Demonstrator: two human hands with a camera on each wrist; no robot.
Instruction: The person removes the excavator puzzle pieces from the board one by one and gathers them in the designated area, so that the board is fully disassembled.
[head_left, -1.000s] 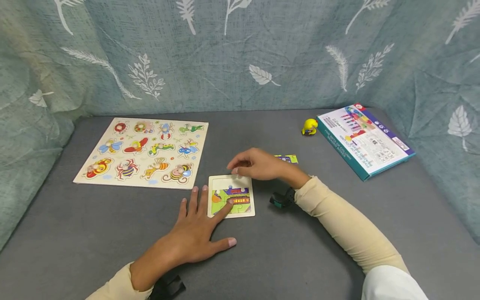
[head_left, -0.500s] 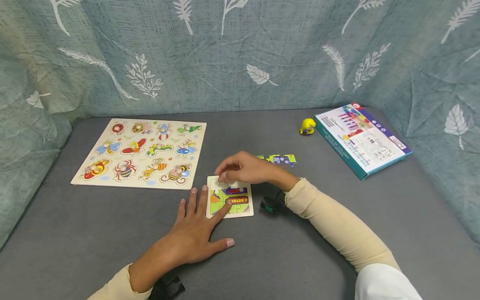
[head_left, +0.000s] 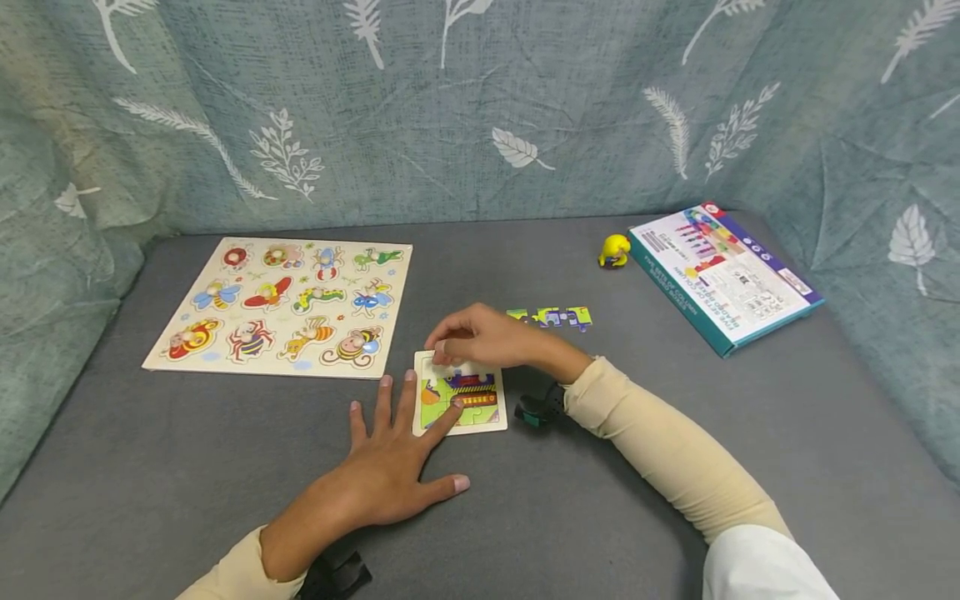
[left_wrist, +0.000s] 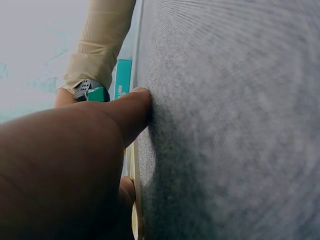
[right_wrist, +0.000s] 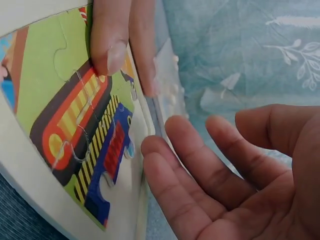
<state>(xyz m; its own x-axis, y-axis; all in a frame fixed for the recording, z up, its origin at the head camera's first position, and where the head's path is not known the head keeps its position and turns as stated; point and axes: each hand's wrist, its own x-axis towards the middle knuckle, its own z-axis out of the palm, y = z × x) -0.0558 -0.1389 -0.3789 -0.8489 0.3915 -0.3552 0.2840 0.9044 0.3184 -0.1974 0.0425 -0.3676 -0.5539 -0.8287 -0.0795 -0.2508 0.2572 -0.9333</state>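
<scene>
A small square jigsaw puzzle (head_left: 486, 417) lies in its pale frame, its lower part filled with green, red and purple pieces; bare board shows along the top. My left hand (head_left: 386, 471) is spread flat with straight fingers, the index fingertip touching the puzzle and other fingertips by the frame's left edge. Over the top edge of the frame is my right hand (head_left: 495, 337); in the right wrist view its fingers (right_wrist: 180, 135) are loosely bent, thumb apart, and no piece is seen between them. Loose puzzle pieces (head_left: 551, 317) lie in a row behind the right hand.
At the left lies a larger board (head_left: 281, 308) with insect pictures. A yellow toy figure (head_left: 615, 250) stands back right beside a teal and white box (head_left: 727, 279). A patterned curtain (head_left: 420, 125) hangs along the table's back edge.
My right hand has moved left along the top of the frame, bringing more loose pieces into sight, and then nearly stopped. The left hand stays in place on the puzzle.
</scene>
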